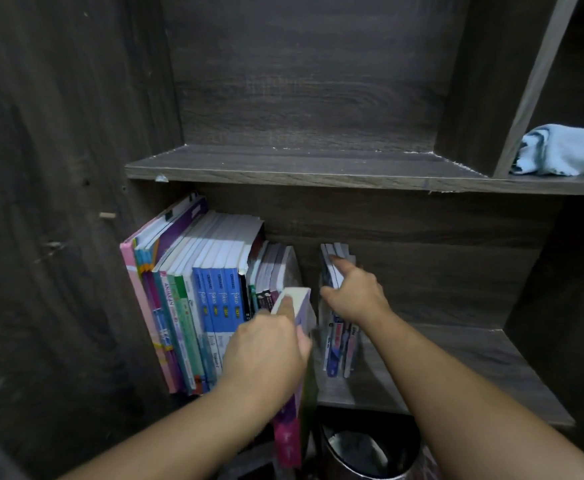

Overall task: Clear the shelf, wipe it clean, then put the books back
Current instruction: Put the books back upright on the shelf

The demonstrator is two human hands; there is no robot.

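The left hand (266,355) curls its fingers (285,305) round the purple book (288,441) at the shelf's (457,368) front edge. The right hand (356,296) pinches the small upright batch (339,344) just beside it. Best to brace that batch so nothing topples.

Dim light is cast from the front; corners are darkened, shelf (283,173) edges are bowed, the lower middle is blurred.

Head camera looks forward and down, close upon the shelf (457,368).
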